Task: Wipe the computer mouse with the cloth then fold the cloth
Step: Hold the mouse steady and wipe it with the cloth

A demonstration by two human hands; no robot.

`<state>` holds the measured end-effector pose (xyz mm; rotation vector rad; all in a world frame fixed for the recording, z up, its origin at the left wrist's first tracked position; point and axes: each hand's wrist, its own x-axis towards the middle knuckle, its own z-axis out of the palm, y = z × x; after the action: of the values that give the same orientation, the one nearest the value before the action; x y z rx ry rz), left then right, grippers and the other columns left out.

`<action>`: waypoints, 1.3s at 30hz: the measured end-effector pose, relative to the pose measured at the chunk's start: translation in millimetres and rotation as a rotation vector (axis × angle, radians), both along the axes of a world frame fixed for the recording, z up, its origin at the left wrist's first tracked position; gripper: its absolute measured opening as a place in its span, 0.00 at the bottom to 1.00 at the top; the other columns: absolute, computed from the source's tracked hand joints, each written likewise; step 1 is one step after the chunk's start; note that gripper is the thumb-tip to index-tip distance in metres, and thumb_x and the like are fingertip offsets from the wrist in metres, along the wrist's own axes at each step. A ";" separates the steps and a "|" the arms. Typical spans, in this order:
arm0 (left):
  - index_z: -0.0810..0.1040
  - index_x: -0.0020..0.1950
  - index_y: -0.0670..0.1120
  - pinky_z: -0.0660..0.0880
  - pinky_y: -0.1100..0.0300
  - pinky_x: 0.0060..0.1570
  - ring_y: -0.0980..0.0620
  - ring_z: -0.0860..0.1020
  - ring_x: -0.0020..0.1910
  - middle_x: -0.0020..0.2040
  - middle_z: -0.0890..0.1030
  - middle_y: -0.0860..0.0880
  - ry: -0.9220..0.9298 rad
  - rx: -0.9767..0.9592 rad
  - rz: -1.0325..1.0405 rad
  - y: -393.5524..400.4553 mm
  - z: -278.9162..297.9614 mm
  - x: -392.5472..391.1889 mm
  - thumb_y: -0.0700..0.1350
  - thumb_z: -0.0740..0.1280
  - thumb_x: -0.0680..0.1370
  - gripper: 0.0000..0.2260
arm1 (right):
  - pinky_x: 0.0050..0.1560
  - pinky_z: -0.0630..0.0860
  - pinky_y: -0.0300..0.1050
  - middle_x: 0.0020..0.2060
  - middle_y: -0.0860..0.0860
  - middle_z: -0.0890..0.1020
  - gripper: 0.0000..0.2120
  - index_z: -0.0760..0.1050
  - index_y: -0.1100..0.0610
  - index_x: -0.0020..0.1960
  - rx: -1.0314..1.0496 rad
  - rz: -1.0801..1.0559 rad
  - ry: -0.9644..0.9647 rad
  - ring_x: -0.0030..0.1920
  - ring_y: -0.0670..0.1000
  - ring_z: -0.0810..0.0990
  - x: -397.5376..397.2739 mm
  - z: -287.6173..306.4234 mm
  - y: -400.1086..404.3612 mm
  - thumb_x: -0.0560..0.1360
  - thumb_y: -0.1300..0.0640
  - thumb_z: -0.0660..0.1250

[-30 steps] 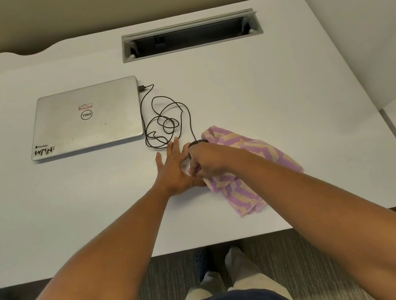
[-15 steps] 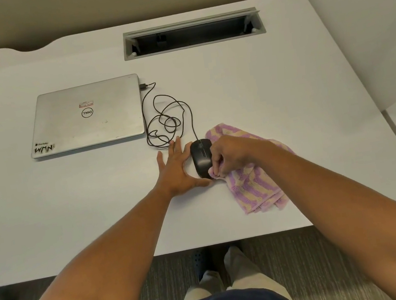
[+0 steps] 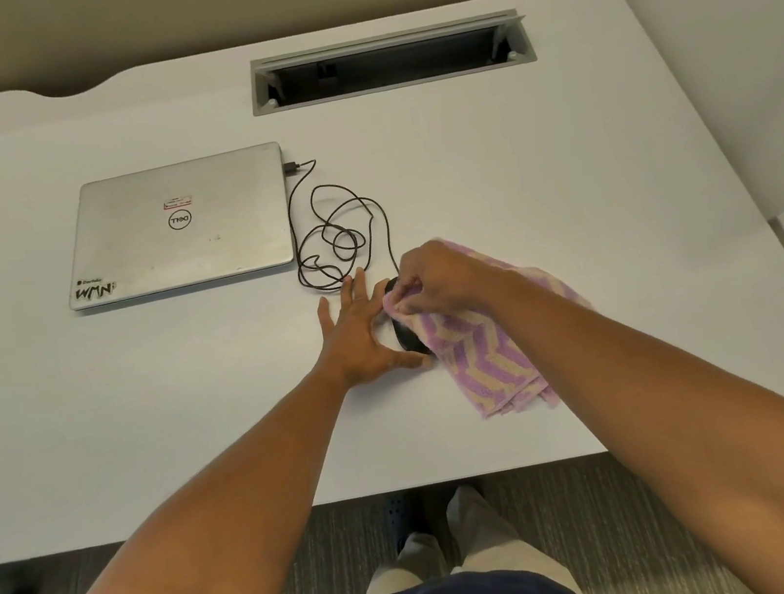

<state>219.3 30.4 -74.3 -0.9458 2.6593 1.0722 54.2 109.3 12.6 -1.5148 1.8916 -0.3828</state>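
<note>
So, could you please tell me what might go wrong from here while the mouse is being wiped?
1. The cable lies in loose loops beside the left hand; a stroke could snag it and tug the plug at the laptop.
2. The left hand only braces the mouse from one side, so it may slide.
3. The cloth, gripped by the right hand, trails near the desk edge.

Soft, even overhead light keeps the white table (image 3: 538, 160) bright without glare. My left hand (image 3: 360, 337) casts only a faint shadow just beside it. The wide lens bows the table's edges, and my forearms near the frame's bottom look stretched and soft.
</note>
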 end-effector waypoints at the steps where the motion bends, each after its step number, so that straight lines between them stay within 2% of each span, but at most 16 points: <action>1: 0.50 0.80 0.61 0.28 0.45 0.72 0.55 0.33 0.78 0.82 0.39 0.50 -0.001 -0.004 -0.004 0.0 0.1 -0.5 0.73 0.74 0.58 0.57 | 0.44 0.74 0.43 0.40 0.48 0.80 0.09 0.85 0.56 0.50 0.025 0.037 -0.020 0.44 0.49 0.79 4.8 0.5 0.6 0.70 0.60 0.73; 6: 0.50 0.81 0.58 0.27 0.47 0.71 0.57 0.32 0.78 0.82 0.39 0.50 -0.022 -0.018 0.006 -0.1 0.0 -1.1 0.73 0.75 0.57 0.59 | 0.39 0.75 0.37 0.39 0.43 0.80 0.09 0.86 0.53 0.45 0.214 0.120 -0.047 0.41 0.43 0.78 -2.0 -0.4 5.4 0.65 0.61 0.78; 9: 0.50 0.81 0.57 0.26 0.48 0.70 0.56 0.32 0.78 0.82 0.39 0.50 -0.037 -0.022 0.006 0.0 0.8 -1.7 0.74 0.75 0.56 0.60 | 0.37 0.69 0.34 0.40 0.43 0.81 0.09 0.86 0.50 0.44 0.281 0.058 -0.027 0.40 0.42 0.77 -18.1 -2.8 5.0 0.65 0.60 0.78; 13: 0.48 0.81 0.57 0.26 0.49 0.70 0.56 0.32 0.77 0.81 0.38 0.51 -0.050 -0.015 0.001 -0.2 1.5 -1.7 0.74 0.74 0.56 0.61 | 0.37 0.69 0.34 0.43 0.46 0.82 0.10 0.86 0.53 0.47 0.155 -0.108 -0.010 0.40 0.42 0.77 -32.4 -6.3 0.9 0.67 0.61 0.76; 15: 0.48 0.81 0.57 0.25 0.50 0.69 0.56 0.31 0.77 0.81 0.37 0.51 -0.050 -0.008 0.003 -0.1 1.6 -1.1 0.74 0.74 0.56 0.61 | 0.43 0.73 0.37 0.47 0.50 0.84 0.10 0.85 0.55 0.51 0.076 -0.158 -0.006 0.45 0.46 0.80 -30.7 -8.3 -4.2 0.70 0.61 0.74; 17: 0.47 0.81 0.56 0.25 0.50 0.69 0.57 0.31 0.77 0.81 0.37 0.51 -0.059 -0.007 0.005 -0.2 1.3 -0.8 0.74 0.74 0.56 0.62 | 0.49 0.74 0.39 0.50 0.52 0.84 0.10 0.84 0.56 0.53 0.023 -0.144 -0.009 0.51 0.48 0.80 -22.1 -9.7 -7.5 0.72 0.60 0.72; 20: 0.46 0.81 0.57 0.26 0.48 0.70 0.57 0.31 0.77 0.81 0.37 0.51 -0.059 -0.014 0.000 -0.4 0.2 -0.7 0.75 0.73 0.57 0.62 | 0.53 0.75 0.44 0.50 0.54 0.82 0.10 0.84 0.58 0.54 -0.037 -0.086 -0.036 0.52 0.51 0.79 -10.1 -10.3 -3.3 0.73 0.61 0.71; 22: 0.47 0.81 0.57 0.26 0.47 0.71 0.57 0.31 0.77 0.81 0.37 0.51 -0.052 -0.017 -0.002 -1.3 -0.2 -0.7 0.75 0.73 0.56 0.61 | 0.51 0.75 0.44 0.48 0.53 0.81 0.10 0.84 0.57 0.54 -0.014 -0.018 -0.059 0.49 0.50 0.78 -8.6 -8.3 1.8 0.72 0.61 0.72; 25: 0.48 0.81 0.57 0.27 0.46 0.72 0.57 0.31 0.77 0.81 0.38 0.51 -0.047 -0.022 0.000 -1.6 -1.3 -1.3 0.75 0.73 0.56 0.61 | 0.39 0.72 0.33 0.41 0.45 0.81 0.11 0.84 0.56 0.52 0.175 0.031 -0.156 0.43 0.42 0.78 -10.7 -2.1 5.0 0.70 0.61 0.75; 26: 0.48 0.81 0.57 0.27 0.47 0.72 0.56 0.31 0.77 0.81 0.37 0.51 -0.045 -0.026 0.001 -1.1 -0.9 -1.3 0.76 0.73 0.56 0.62 | 0.39 0.71 0.31 0.40 0.43 0.81 0.11 0.85 0.56 0.51 0.250 0.043 -0.163 0.42 0.41 0.79 -13.1 -0.2 4.5 0.69 0.62 0.76; 29: 0.46 0.81 0.57 0.27 0.47 0.72 0.54 0.31 0.77 0.81 0.37 0.50 -0.048 -0.047 -0.003 0.2 0.5 -0.2 0.77 0.71 0.55 0.62 | 0.44 0.72 0.35 0.41 0.42 0.83 0.10 0.85 0.52 0.48 0.394 0.084 -0.067 0.45 0.42 0.79 -26.3 4.3 6.1 0.69 0.61 0.76; 32: 0.44 0.81 0.55 0.28 0.47 0.73 0.54 0.29 0.77 0.81 0.36 0.51 -0.050 -0.051 -0.011 2.5 2.0 1.1 0.78 0.70 0.54 0.64 | 0.43 0.71 0.36 0.41 0.40 0.81 0.09 0.84 0.50 0.49 0.350 -0.012 -0.087 0.44 0.41 0.77 -44.5 8.7 17.6 0.71 0.60 0.73; 34: 0.43 0.82 0.54 0.29 0.48 0.73 0.56 0.28 0.75 0.81 0.36 0.52 -0.031 -0.043 -0.007 6.1 5.7 2.2 0.79 0.69 0.54 0.65 | 0.43 0.70 0.36 0.45 0.44 0.80 0.09 0.83 0.51 0.50 0.249 -0.086 -0.080 0.45 0.43 0.76 -53.8 10.7 24.4 0.73 0.61 0.69; 36: 0.45 0.82 0.53 0.34 0.50 0.75 0.57 0.32 0.77 0.81 0.39 0.54 0.005 -0.037 0.032 11.7 11.2 2.1 0.80 0.67 0.56 0.63 | 0.41 0.68 0.33 0.49 0.47 0.80 0.11 0.82 0.52 0.49 0.164 -0.162 -0.071 0.46 0.44 0.75 -61.7 11.7 28.5 0.75 0.64 0.63; 39: 0.56 0.80 0.58 0.55 0.52 0.75 0.57 0.51 0.79 0.81 0.51 0.60 0.071 -0.083 0.209 21.4 21.8 -3.3 0.79 0.65 0.63 0.50 | 0.41 0.66 0.31 0.49 0.47 0.79 0.15 0.82 0.54 0.49 0.115 -0.260 -0.081 0.50 0.46 0.74 -71.0 14.1 29.3 0.75 0.65 0.58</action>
<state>216.0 51.7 -52.5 -1.2475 2.7283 1.0604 -16.8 138.6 26.7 -1.1651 2.0153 -0.4370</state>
